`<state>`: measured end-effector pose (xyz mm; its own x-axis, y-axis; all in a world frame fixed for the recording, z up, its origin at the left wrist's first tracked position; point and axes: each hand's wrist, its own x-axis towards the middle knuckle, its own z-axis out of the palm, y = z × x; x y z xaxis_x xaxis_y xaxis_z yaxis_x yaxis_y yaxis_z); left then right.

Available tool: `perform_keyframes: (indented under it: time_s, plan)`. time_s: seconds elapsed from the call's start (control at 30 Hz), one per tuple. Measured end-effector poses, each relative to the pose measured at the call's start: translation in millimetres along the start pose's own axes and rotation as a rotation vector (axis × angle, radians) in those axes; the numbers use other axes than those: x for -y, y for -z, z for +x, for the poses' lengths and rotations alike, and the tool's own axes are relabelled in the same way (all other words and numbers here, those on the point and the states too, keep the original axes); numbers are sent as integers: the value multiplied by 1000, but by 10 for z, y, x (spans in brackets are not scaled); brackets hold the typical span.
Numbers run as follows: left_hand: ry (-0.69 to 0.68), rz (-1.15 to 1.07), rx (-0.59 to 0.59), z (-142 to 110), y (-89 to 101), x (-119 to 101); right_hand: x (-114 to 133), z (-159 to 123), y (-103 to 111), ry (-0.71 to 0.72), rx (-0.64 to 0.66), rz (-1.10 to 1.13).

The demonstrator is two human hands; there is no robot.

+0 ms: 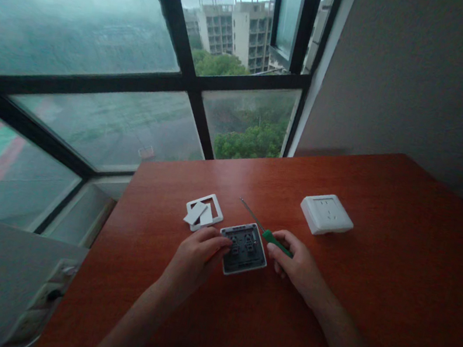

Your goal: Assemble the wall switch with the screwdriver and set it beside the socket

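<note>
On the table lies a square switch module [246,249] with a white rim, its dark inner side facing up. My left hand [203,248] is over its left edge, thumb and fingertips pinched together; whatever is between them, if anything, is too small to make out. My right hand [293,260] grips a screwdriver [275,242] by its green handle, to the right of the module. The metal shaft points up and left, its tip above the table beyond the module. A white frame [219,209] with loose white plates [197,213] on it lies just behind my left hand.
A white wall socket [326,214] on a box stands to the right on the brown table [401,243]. Windows with dark frames [132,78] rise behind the table's far left edge. Low at the left, sockets with a black plug [55,294] are beside the table.
</note>
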<state>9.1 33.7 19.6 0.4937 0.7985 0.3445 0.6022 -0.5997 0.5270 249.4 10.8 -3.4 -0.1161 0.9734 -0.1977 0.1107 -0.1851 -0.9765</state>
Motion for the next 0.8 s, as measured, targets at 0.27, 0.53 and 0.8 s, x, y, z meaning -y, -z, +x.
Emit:
perform_keyframes:
  time_s: [0.27,0.53,0.8]
  plan:
    - [35,-93,-10,-16,-6,-2,-24,7,6,5,-5,1]
    - [75,-127,-7,-2,-20,-33,19,-15,1,-4,-3,1]
    - [97,-174,-37,-37,-63,-25,16,-12,4,-4,-1,0]
